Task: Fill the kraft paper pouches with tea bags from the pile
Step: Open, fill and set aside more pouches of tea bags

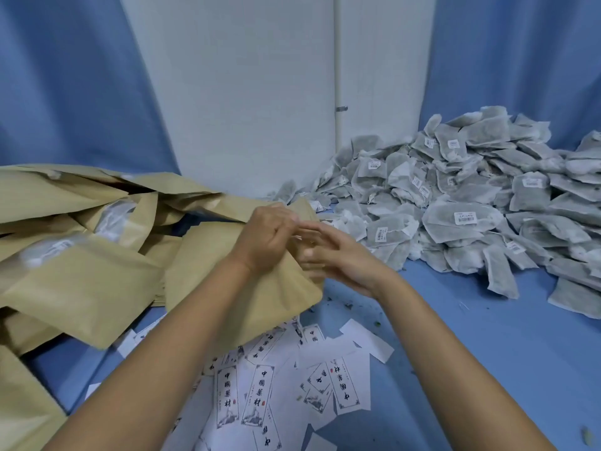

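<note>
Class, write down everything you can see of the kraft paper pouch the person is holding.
The kraft paper pouch is plain tan paper, flat and slightly creased, tilted over the blue surface. The left hand grips its upper edge; the right hand reaches the same edge, blurred, its grip unclear. Its lower corner overlaps printed labels. Other pouches lie to its left.

- We see our left forearm (pixel 182 336) and right forearm (pixel 448 353), both bare to the frame's edge.
- Our left hand (pixel 265 237) and right hand (pixel 338 258) are bare too.
- Blur at the fingertips perhaps hides small details.
</note>
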Demonstrator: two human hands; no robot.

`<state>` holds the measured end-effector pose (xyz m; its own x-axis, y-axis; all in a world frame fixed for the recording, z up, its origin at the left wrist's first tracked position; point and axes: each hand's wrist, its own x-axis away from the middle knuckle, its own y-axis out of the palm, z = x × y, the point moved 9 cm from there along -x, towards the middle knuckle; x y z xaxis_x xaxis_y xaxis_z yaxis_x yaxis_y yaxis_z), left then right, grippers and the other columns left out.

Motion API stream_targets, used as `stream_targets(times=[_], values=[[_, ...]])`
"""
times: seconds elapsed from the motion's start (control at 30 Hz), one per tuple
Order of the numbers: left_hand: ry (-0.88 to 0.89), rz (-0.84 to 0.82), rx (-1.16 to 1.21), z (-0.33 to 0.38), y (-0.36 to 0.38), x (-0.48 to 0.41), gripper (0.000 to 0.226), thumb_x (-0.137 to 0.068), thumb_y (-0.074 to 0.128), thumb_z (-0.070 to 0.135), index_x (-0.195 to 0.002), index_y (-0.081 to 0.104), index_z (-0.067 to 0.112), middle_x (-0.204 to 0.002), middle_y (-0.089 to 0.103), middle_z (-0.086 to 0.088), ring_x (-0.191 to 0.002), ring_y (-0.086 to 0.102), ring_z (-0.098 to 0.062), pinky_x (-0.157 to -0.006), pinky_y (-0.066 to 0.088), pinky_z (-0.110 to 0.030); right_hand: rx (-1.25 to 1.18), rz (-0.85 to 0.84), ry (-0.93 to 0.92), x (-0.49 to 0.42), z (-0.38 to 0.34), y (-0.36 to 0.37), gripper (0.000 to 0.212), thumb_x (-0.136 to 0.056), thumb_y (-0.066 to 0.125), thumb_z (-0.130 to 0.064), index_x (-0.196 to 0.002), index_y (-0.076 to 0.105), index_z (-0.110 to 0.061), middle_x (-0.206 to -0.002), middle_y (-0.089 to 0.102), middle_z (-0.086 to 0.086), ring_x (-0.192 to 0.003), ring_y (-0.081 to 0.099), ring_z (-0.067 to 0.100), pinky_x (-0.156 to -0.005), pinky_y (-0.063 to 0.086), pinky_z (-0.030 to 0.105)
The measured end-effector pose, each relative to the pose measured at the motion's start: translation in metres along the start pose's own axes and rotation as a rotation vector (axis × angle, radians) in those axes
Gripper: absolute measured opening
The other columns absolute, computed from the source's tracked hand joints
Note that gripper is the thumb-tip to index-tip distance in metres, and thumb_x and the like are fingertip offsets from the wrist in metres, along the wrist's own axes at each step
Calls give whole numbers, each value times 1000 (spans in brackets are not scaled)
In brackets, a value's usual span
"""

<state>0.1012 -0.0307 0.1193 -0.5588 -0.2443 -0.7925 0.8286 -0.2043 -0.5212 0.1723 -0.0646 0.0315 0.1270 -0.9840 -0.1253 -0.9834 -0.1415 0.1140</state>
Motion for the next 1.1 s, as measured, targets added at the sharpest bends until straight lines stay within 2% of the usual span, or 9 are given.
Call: stream_targets(times=[0.13,0.23,0.3,0.47,0.57,0.63,0.73,0.8,1.1], values=[[53,24,29,26,13,6,42,-91,32,12,-49,34,12,-48,27,2,-50,22,-16,-61,26,-10,433,45,149,-10,14,11,23,-92,45,5,-106,60,-6,-84,64,3,-77,62,10,-62,48,20],[56,46,71,36,19,10,43,-93,32,12,-50,35,13,-52,26,5,-52,19,-12,-59,25,-13,679,115,196,-25,24,13,33,-99,35,0,-131,43,6,-131,50,17,-126,43,31,-97,31,26],[110,4,65,44,22,18,44,-92,32,9,-48,38,9,-54,26,5,-53,20,-12,-61,26,-13,862,95,153,-28,35,17,37,-103,27,-4,-136,36,9,-127,50,-1,-135,34,27,-105,20,25],[130,-39,-57,28,-7,28,43,-90,33,7,-47,37,7,-54,27,6,-50,21,-16,-54,25,-25,383,-87,137,-23,31,45,30,-95,38,9,-116,53,-4,-99,69,7,-89,66,19,-69,51,23],[35,78,-112,0,-56,23,43,-89,33,11,-46,34,8,-52,25,4,-52,21,-5,-52,19,-25,-25,154,-24,-14,15,-10,27,-90,38,11,-83,59,-3,-70,68,3,-59,62,14,-51,48,21],[-15,143,-104,-10,-74,18,41,-88,33,12,-47,32,10,-52,23,6,-50,25,0,-50,18,-22,295,177,-47,0,21,-28,26,-88,44,9,-80,61,-8,-72,67,2,-63,59,14,-60,47,25],[-33,168,-76,-13,-76,16,39,-89,33,12,-50,33,13,-51,25,1,-51,22,-3,-49,20,-26,916,-356,343,23,101,4,20,-78,74,-19,-93,66,-30,-93,67,-13,-81,58,2,-76,46,23],[0,130,-76,-7,-63,18,39,-88,33,9,-50,32,13,-50,25,0,-51,21,-6,-50,19,-26,1097,-388,436,28,127,5,33,-68,82,-32,-94,63,-38,-89,59,-21,-77,51,-3,-70,42,19],[74,-12,-72,10,-20,26,45,-92,33,11,-47,32,6,-49,24,0,-44,28,-22,-53,21,-23,852,-53,197,26,70,-13,16,-84,68,-16,-76,70,-29,-70,66,-22,-69,57,-9,-72,42,15]])
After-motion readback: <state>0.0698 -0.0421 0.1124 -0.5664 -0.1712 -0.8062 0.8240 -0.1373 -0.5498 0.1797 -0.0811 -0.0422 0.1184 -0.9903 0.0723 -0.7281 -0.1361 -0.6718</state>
